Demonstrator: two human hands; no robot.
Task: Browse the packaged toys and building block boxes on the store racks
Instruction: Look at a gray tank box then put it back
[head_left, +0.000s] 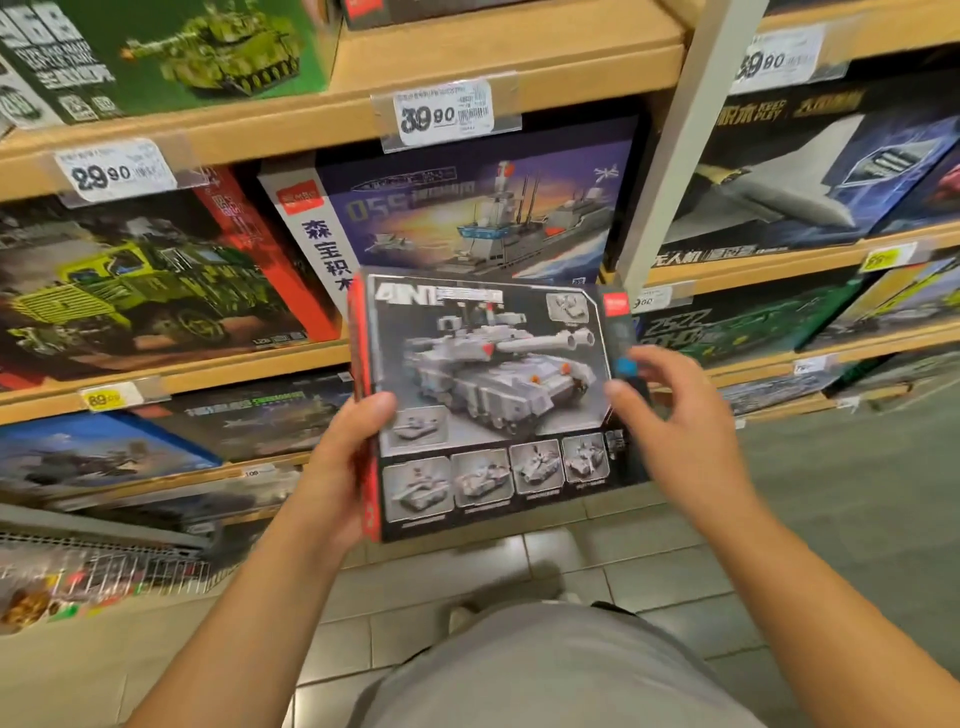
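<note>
I hold a dark building block box (493, 395) in front of the racks. Its face shows a grey tank, "4IN1" and a row of small tank pictures, and its left side is red. My left hand (343, 467) grips the box's left edge, thumb on the front and fingers behind. My right hand (680, 421) is at the box's right edge, fingers loosely curved, with thumb and forefinger tips touching the front near a blue mark. It looks blurred.
Wooden racks (457, 57) hold more boxes: a warship box (478, 218), a green truck box (140, 280), a green tank box (208, 52) and a grey aircraft box (800, 182). Price tags (447, 111) hang on the shelf edges. A grey upright post (680, 140) divides the racks. Tiled floor (649, 571) lies below.
</note>
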